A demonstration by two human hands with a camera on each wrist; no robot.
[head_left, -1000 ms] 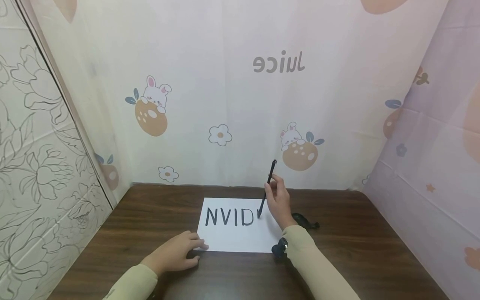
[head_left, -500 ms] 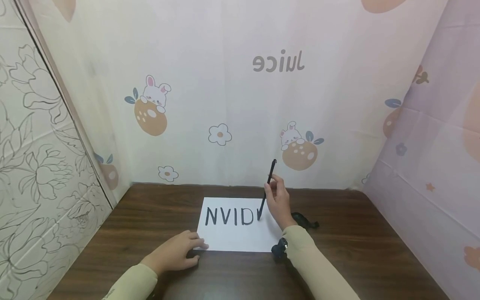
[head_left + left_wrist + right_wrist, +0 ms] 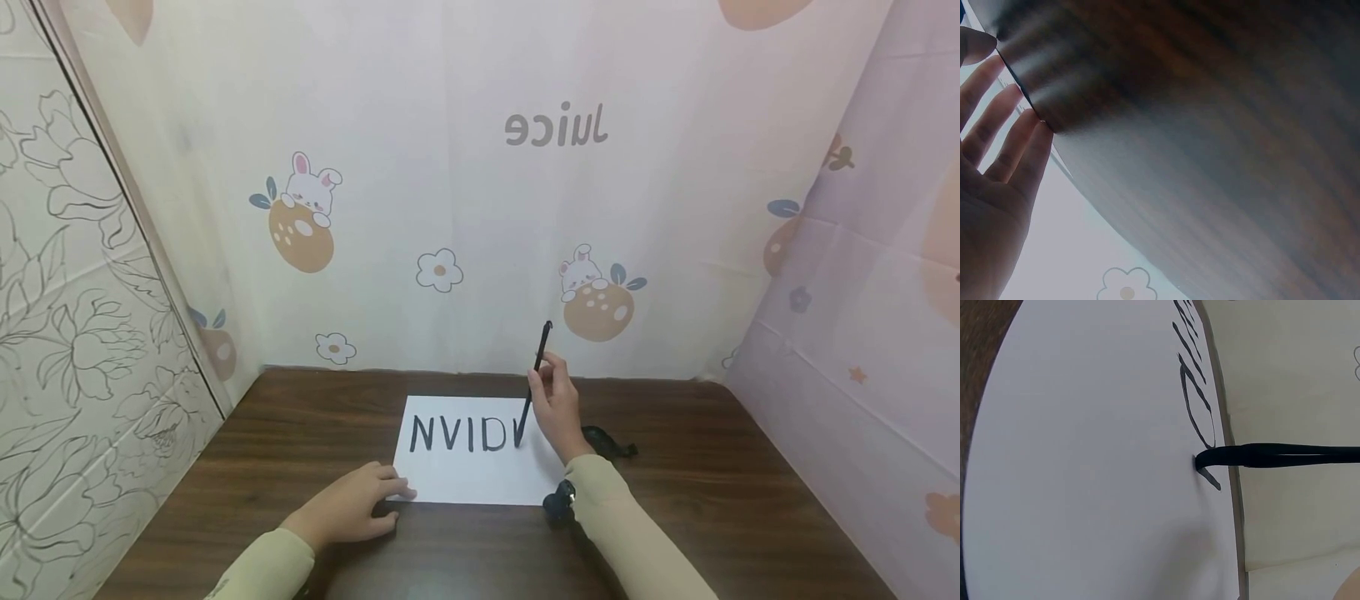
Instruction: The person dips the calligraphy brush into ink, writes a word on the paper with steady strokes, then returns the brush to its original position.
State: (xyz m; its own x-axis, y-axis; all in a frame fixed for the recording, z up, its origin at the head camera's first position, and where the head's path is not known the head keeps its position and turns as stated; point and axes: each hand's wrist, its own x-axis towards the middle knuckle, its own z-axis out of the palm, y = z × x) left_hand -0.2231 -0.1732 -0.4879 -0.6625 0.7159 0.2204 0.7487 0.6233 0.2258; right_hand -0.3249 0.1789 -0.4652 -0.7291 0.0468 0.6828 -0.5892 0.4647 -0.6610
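My right hand point(image 3: 558, 410) holds a slim black writing brush point(image 3: 543, 342) with a loop at its top end. The brush tilts a little, and its dark tip meets the white paper point(image 3: 465, 482). In the right wrist view the tip of the brush point(image 3: 1272, 455) bends against the sheet at the end of a short slanted stroke point(image 3: 1211, 479). Black letters reading NVID stand in a row left of this stroke. My left hand point(image 3: 352, 504) rests at the lower left corner of the sheet, fingers spread onto it, thumb on the table.
A glossy black object point(image 3: 611, 442) lies right of the paper, partly hidden by my right wrist. The brown wooden table point(image 3: 720, 500) ends at a patterned curtain point(image 3: 487, 208) behind. More patterned fabric hangs at both sides. A dark wrist device point(image 3: 558, 502) sits under my right sleeve.
The brush tip has moved slightly down the paper, and the stroke right of the D has grown longer. My left hand has stayed in place.
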